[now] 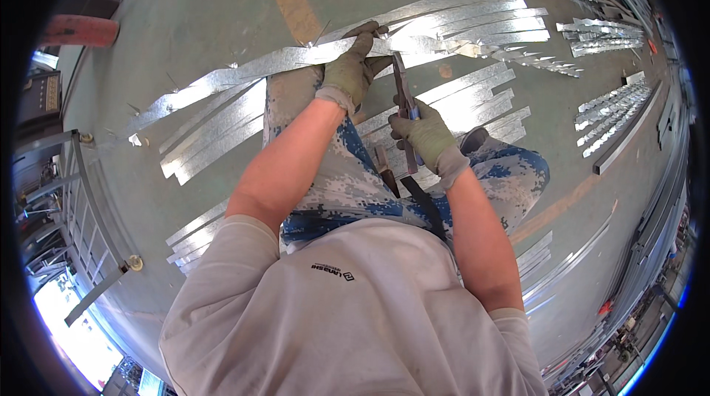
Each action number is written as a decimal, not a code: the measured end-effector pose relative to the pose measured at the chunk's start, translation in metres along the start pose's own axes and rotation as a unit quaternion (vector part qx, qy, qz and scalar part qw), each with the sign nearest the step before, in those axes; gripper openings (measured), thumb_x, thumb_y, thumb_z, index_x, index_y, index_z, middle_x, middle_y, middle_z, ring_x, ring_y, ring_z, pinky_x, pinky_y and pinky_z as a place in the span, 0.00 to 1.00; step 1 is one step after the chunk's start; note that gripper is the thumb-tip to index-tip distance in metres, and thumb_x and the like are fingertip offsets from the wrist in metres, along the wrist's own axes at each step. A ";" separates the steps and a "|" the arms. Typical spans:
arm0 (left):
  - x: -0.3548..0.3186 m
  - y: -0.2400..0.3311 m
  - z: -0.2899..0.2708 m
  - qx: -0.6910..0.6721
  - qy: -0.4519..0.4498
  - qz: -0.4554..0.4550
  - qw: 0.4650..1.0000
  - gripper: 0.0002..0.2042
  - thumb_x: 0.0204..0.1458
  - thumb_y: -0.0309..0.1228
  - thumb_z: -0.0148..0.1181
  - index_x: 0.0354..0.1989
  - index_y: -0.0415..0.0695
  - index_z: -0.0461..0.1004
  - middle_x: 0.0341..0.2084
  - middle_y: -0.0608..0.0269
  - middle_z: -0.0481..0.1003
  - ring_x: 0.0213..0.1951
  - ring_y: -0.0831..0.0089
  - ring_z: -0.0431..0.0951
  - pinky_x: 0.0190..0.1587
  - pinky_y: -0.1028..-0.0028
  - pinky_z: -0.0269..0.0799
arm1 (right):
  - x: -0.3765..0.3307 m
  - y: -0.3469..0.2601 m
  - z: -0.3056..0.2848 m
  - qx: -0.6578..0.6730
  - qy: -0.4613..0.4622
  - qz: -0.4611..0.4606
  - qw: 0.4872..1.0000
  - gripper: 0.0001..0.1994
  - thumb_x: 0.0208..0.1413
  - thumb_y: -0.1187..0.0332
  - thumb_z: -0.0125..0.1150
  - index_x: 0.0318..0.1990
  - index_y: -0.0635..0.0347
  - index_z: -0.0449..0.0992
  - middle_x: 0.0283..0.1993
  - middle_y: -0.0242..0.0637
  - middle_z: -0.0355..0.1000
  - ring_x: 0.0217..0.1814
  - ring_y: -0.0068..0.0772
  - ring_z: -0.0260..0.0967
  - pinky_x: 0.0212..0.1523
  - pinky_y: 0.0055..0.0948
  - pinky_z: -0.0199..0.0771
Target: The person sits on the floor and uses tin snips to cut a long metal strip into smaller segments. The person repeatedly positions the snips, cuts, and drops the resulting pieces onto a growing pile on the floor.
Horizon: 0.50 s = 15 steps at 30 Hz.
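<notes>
My left hand (347, 74), in a soiled work glove, is closed around a long shiny metal strip (259, 65) that runs across in front of me, over my raised knee. Barbs or cut slivers stick up along the strip's edge. In my gloved right hand (429, 137) is a pair of tin snips (401, 82), held upright with some blue at the grip. Their tip reaches up to the strip's near edge, just right of my left hand; whether the blades touch it I cannot tell. Fingers partly cover the handles.
More flat metal strips (473, 100) lie in rows on the green floor around my legs. Bundles of jagged strips (610, 115) sit at the right beside a metal bar (625, 133). A wheeled metal frame (92, 204) and a red cylinder (81, 30) are at the left.
</notes>
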<state>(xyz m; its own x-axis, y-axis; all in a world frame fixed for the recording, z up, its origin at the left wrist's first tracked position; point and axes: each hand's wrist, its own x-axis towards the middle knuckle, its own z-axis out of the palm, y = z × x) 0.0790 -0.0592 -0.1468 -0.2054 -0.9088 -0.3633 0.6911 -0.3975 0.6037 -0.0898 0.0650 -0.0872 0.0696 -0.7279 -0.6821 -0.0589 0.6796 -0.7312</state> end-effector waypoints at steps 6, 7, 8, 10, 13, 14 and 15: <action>-0.003 0.000 0.001 0.006 -0.014 0.011 1.000 0.15 0.77 0.32 0.56 0.65 0.40 0.77 0.59 0.55 0.81 0.57 0.60 0.84 0.63 0.54 0.89 | 0.005 0.004 0.001 -0.012 -0.001 -0.008 1.000 0.29 0.65 0.68 0.71 0.72 0.61 0.74 0.46 0.35 0.78 0.42 0.29 0.79 0.42 0.33 0.84; -0.003 0.000 0.001 0.006 -0.010 0.008 1.000 0.15 0.78 0.33 0.55 0.65 0.40 0.77 0.59 0.55 0.81 0.57 0.59 0.84 0.63 0.54 0.89 | 0.006 0.004 0.001 -0.014 0.001 -0.008 1.000 0.27 0.66 0.68 0.72 0.71 0.61 0.75 0.45 0.35 0.79 0.43 0.30 0.81 0.42 0.33 0.84; -0.003 0.001 0.002 0.007 -0.006 0.005 1.000 0.15 0.78 0.33 0.55 0.65 0.40 0.77 0.59 0.55 0.81 0.57 0.59 0.84 0.63 0.54 0.89 | 0.006 0.004 0.001 -0.013 0.002 -0.005 1.000 0.28 0.66 0.68 0.72 0.72 0.61 0.74 0.45 0.35 0.79 0.43 0.30 0.81 0.42 0.33 0.84; -0.001 0.000 0.002 0.004 0.001 0.000 1.000 0.15 0.78 0.33 0.54 0.65 0.40 0.77 0.60 0.55 0.81 0.57 0.59 0.84 0.63 0.55 0.88 | 0.002 -0.001 0.002 -0.014 0.004 0.001 1.000 0.30 0.65 0.68 0.72 0.73 0.61 0.72 0.46 0.35 0.79 0.43 0.29 0.80 0.42 0.32 0.84; 0.001 0.000 0.000 -0.003 -0.002 0.001 1.000 0.15 0.79 0.33 0.53 0.65 0.40 0.77 0.60 0.55 0.80 0.58 0.58 0.84 0.63 0.55 0.89 | -0.007 0.000 -0.005 0.136 -0.067 -0.011 0.988 0.32 0.63 0.71 0.72 0.75 0.59 0.70 0.45 0.35 0.77 0.40 0.29 0.78 0.38 0.32 0.82; 0.001 0.000 0.000 -0.005 -0.008 0.006 1.000 0.14 0.79 0.33 0.53 0.64 0.40 0.77 0.60 0.55 0.80 0.58 0.57 0.84 0.63 0.55 0.89 | -0.011 0.001 -0.005 0.160 -0.079 -0.007 0.984 0.33 0.63 0.71 0.72 0.75 0.58 0.70 0.43 0.34 0.76 0.37 0.28 0.77 0.36 0.32 0.81; 0.000 0.000 0.000 -0.007 -0.014 0.010 1.000 0.14 0.79 0.32 0.53 0.64 0.40 0.77 0.60 0.55 0.80 0.58 0.57 0.84 0.62 0.54 0.89 | -0.019 -0.002 -0.003 0.185 -0.090 -0.002 0.979 0.33 0.63 0.72 0.72 0.76 0.56 0.69 0.41 0.34 0.75 0.35 0.28 0.76 0.34 0.32 0.80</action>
<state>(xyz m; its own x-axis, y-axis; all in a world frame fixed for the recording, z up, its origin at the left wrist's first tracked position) 0.0791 -0.0595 -0.1470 -0.2110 -0.9197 -0.3311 0.7043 -0.3779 0.6009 -0.0941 0.0769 -0.0728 0.2451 -0.7259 -0.6427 0.3041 0.6870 -0.6600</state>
